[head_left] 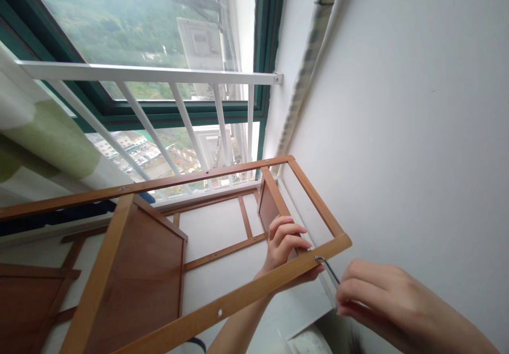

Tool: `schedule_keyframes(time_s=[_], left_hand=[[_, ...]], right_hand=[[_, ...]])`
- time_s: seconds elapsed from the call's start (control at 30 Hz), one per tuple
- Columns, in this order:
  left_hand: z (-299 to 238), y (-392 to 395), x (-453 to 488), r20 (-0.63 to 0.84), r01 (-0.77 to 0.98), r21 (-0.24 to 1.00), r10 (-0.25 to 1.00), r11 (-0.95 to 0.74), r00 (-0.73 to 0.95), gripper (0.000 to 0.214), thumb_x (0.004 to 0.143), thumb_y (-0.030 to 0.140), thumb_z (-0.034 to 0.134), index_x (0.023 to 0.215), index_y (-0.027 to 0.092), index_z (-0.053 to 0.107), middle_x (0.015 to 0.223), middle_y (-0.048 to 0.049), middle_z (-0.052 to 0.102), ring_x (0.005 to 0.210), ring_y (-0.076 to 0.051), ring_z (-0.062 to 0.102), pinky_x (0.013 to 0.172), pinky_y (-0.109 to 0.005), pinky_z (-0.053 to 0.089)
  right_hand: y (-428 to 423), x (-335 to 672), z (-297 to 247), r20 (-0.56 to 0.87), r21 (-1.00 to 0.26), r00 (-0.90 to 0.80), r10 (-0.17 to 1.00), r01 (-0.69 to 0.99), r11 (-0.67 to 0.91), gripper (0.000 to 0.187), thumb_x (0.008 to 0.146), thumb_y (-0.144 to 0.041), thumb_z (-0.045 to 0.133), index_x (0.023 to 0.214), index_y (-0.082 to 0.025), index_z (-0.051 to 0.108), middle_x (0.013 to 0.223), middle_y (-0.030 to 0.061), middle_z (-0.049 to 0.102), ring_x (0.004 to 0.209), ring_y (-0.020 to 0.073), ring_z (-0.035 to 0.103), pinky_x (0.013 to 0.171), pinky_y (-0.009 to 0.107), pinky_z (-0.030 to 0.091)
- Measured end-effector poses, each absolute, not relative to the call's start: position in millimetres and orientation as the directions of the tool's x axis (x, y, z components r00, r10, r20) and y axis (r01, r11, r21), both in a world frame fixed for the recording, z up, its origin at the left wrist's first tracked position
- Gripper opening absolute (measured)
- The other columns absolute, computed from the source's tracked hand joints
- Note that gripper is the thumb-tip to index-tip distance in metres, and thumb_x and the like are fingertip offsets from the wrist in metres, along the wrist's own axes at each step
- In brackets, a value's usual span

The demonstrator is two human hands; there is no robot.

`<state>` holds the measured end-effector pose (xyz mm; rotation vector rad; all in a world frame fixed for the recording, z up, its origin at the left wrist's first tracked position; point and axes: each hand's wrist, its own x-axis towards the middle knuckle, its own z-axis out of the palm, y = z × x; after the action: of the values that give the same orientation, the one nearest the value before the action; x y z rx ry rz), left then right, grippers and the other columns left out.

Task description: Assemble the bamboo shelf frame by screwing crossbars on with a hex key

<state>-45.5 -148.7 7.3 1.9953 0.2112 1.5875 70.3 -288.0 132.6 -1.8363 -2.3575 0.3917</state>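
Note:
A wooden shelf frame (pixel 222 303) of light brown rails and darker panels lies tilted in front of me. My left hand (pixel 285 248) is closed around the frame's near rail close to its right corner, fingers curled over the top. My right hand (pixel 377 295) pinches a bent metal hex key (pixel 328 269), whose short end sits in the rail's side near the corner. A brown shelf panel (pixel 147 280) stands inside the frame at the left.
A white wall (pixel 417 131) fills the right side. A white guard rail (pixel 151 73) runs across a green-framed window (pixel 139 31). A green and white curtain (pixel 43 142) hangs at the left. A pipe (pixel 314 41) runs along the wall corner.

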Motion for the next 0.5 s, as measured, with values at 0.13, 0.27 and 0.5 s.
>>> schedule_keyframes(time_s=[0.13, 0.27, 0.5], left_hand=[[7, -149, -47, 0.837, -0.218, 0.528, 0.459, -0.82, 0.298, 0.033, 0.063, 0.04, 0.07, 0.085, 0.021, 0.053, 0.09, -0.0051, 0.057, 0.103, -0.025, 0.043, 0.091, -0.043, 0.038], [6, -149, -45, 0.839, -0.209, 0.527, 0.466, -0.824, 0.282, 0.016, 0.075, 0.034, 0.06, 0.084, 0.022, 0.053, 0.087, -0.0046, 0.058, 0.101, -0.023, 0.045, 0.09, -0.043, 0.04], [1, -149, -47, 0.821, -0.136, 0.541, 0.487, -0.83, 0.298, 0.026, 0.088, 0.044, 0.037, 0.083, 0.026, 0.054, 0.085, -0.0032, 0.061, 0.1, -0.024, 0.049, 0.092, -0.041, 0.043]], right_hand=[[-276, 61, 134, 0.007, -0.244, -0.337, 0.941, 0.913, 0.328, 0.024, 0.091, -0.034, 0.042, 0.074, -0.019, 0.049, 0.067, -0.0014, 0.049, 0.057, 0.0106, 0.042, 0.05, 0.024, 0.028], [-259, 52, 135, 0.034, -0.253, -0.409, 0.912, 0.879, 0.404, 0.025, 0.09, -0.037, 0.044, 0.071, -0.019, 0.048, 0.064, -0.0032, 0.049, 0.056, 0.0104, 0.039, 0.05, 0.026, 0.024], [-230, 43, 139, 0.06, -0.225, -0.457, 0.887, 0.86, 0.458, 0.023, 0.09, -0.034, 0.044, 0.074, -0.019, 0.051, 0.063, -0.0036, 0.051, 0.055, 0.0097, 0.043, 0.05, 0.027, 0.025]])
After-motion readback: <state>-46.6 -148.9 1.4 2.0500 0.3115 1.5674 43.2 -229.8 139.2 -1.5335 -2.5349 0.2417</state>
